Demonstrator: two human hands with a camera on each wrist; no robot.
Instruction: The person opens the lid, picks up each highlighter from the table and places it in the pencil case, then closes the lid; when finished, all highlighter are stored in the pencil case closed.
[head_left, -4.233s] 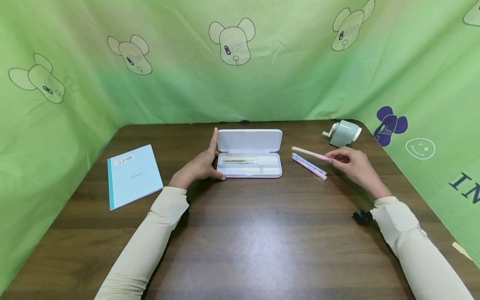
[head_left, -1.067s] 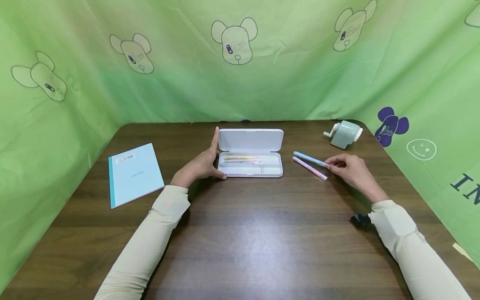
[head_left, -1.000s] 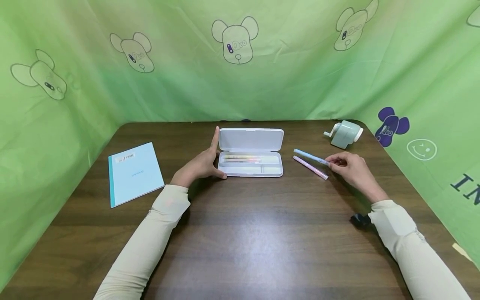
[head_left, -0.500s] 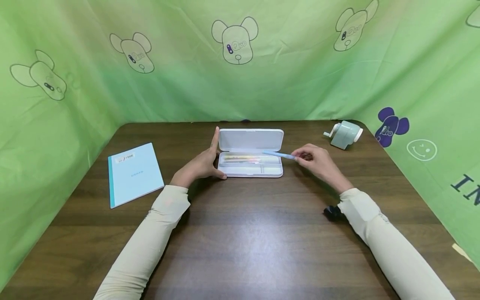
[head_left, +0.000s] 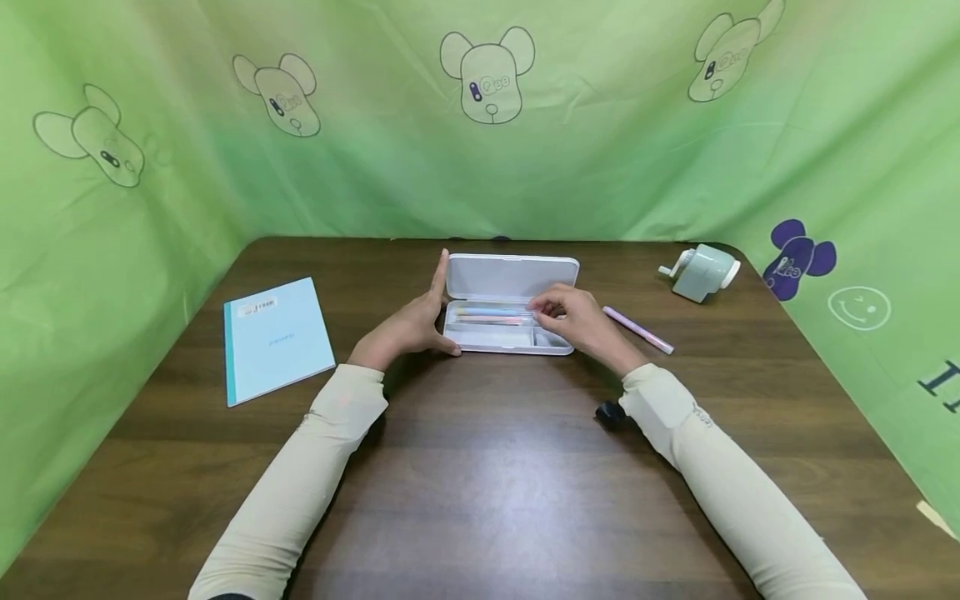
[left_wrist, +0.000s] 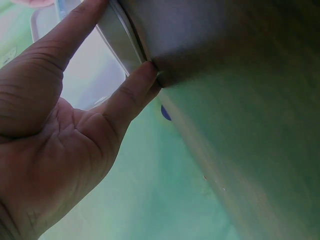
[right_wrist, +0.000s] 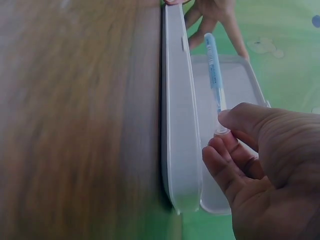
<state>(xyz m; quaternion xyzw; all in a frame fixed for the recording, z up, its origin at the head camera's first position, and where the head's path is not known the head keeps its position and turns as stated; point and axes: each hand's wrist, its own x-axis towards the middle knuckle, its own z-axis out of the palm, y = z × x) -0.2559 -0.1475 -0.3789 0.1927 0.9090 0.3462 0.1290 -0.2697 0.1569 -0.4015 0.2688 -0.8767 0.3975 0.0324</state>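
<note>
A white pencil case (head_left: 495, 348) lies with its lid (head_left: 517, 276) raised. My left hand (head_left: 412, 327) braces the case's left end, thumb at the front corner and a finger upright along the lid. In the left wrist view, its extended fingers (left_wrist: 132, 92) touch the case edge. My right hand (head_left: 573, 318) pinches one end of a light blue pen (right_wrist: 214, 67) between thumb and fingers. That pen lies over the back compartment, above other slim pens (head_left: 491, 320). Right of the case, a pink-purple pen (head_left: 637, 329) lies on the table.
A mint pencil sharpener (head_left: 705, 273) with a crank stands at the back right. The light blue notebook (head_left: 279, 342) lies on the left of the wooden table (head_left: 480, 467). Green printed cloth (head_left: 375, 167) hangs around the back and sides.
My right hand has picked up the blue pen from beside the pink-purple one and carried it left into the case. Earlier it held a pink pen. The left hand stays put.
</note>
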